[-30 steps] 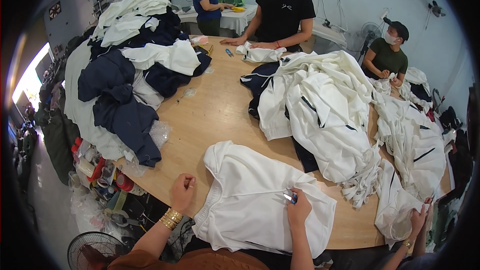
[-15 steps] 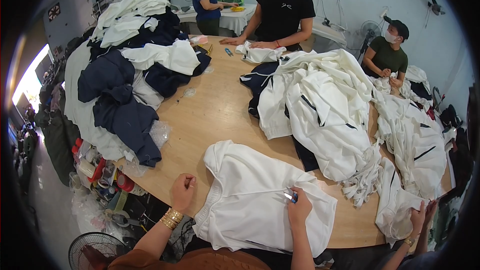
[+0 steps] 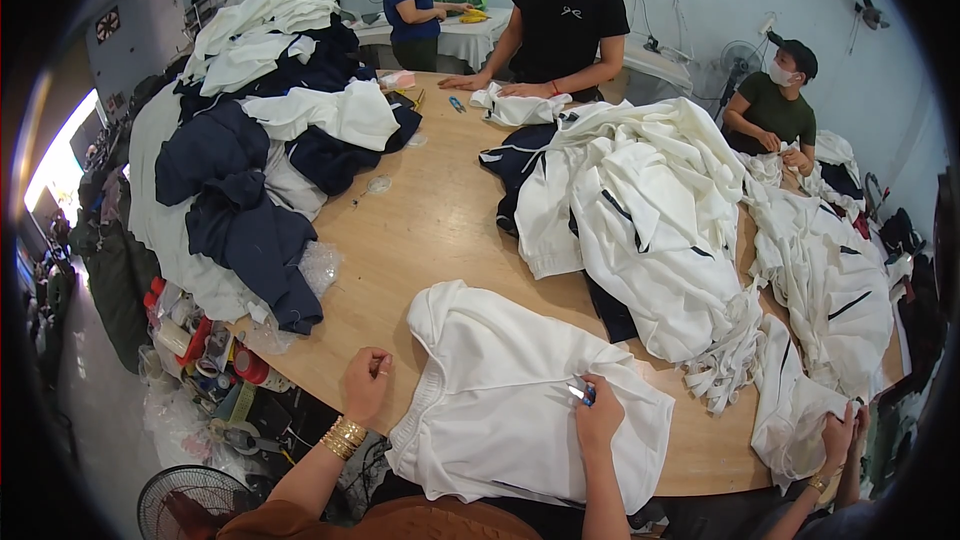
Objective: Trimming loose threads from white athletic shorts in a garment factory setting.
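Note:
In front of me a white garment (image 3: 500,390) lies spread on the wooden table, its gathered elastic band toward the left. My right hand (image 3: 600,410) is over its right half, fingers wrapped around small thread snips (image 3: 581,393) with a blue handle and a metal blade. The blade points left, close above the cloth. My left hand (image 3: 367,382) rests at the table's near edge, left of the elastic band and apart from it. Its fingers are curled in, with nothing showing in them.
A large heap of white garments (image 3: 650,220) covers the table's right side; navy and white ones (image 3: 240,180) pile up at left. Blue snips (image 3: 457,104) lie at the far end. Co-workers stand beyond, and another person's hands (image 3: 840,430) hold white cloth at right. A fan (image 3: 195,502) stands lower left.
My hands, the snips and the white garment stay in place. At the far right, the seated co-worker's hands have shifted slightly on the cloth.

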